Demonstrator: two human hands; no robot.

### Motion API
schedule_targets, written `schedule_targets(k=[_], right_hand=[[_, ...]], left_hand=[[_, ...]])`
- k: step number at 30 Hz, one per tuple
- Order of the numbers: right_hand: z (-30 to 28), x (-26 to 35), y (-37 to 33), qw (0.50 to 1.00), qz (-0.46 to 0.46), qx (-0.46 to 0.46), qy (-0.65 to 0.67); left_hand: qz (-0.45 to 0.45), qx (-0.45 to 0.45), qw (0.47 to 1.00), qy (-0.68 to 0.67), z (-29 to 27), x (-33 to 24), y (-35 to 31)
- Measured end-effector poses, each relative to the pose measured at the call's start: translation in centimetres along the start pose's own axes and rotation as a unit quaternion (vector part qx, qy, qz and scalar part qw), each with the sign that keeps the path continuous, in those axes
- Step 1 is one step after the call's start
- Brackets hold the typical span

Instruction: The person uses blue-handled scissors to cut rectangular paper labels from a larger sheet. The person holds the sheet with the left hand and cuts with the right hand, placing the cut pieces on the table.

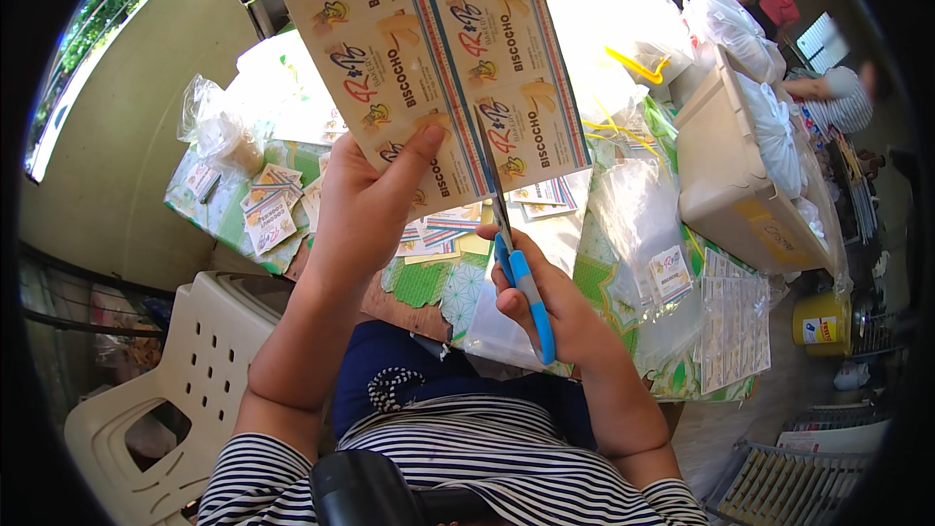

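My left hand (375, 195) grips the lower left part of a large sheet of printed labels (467, 68), thumb on its front, and holds it up over the table. Scissors (526, 297) with blue and grey handles are in my right hand (560, 302), fingers through the loops. Their blades point away from me and lie at the sheet's lower edge, along the striped band between two label columns. Below the sheet, cut labels (443, 229) lie in a loose pile. More labels (273, 214) are scattered at the left of the table.
A green-patterned cloth covers the table (419, 282). At the right stands a beige crate (745, 170) of filled plastic bags, with printed sheets (735, 326) below it. Clear plastic bags (219, 127) sit at the left. A plastic chair (185, 399) is beside me. Two people are in the background.
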State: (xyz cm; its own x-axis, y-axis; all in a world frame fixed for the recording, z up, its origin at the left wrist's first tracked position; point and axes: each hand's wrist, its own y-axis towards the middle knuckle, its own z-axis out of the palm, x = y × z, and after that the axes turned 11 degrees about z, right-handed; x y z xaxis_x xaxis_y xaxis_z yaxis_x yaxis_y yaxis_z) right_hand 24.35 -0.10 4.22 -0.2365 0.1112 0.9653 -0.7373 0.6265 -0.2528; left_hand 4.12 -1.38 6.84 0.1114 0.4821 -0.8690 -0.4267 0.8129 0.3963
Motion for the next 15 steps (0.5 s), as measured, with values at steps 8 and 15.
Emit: schedule_targets(k=[8, 15], right_hand=[[-0.18, -0.35, 0.31, 0.999, 0.021, -0.006, 0.040], [-0.45, 0.01, -0.01, 0.998, 0.066, -0.013, 0.011]], left_hand=[[-0.002, -0.005, 1.000, 0.007, -0.06, 0.01, 0.07], [-0.005, -0.006, 1.000, 0.006, -0.10, 0.07, 0.11]])
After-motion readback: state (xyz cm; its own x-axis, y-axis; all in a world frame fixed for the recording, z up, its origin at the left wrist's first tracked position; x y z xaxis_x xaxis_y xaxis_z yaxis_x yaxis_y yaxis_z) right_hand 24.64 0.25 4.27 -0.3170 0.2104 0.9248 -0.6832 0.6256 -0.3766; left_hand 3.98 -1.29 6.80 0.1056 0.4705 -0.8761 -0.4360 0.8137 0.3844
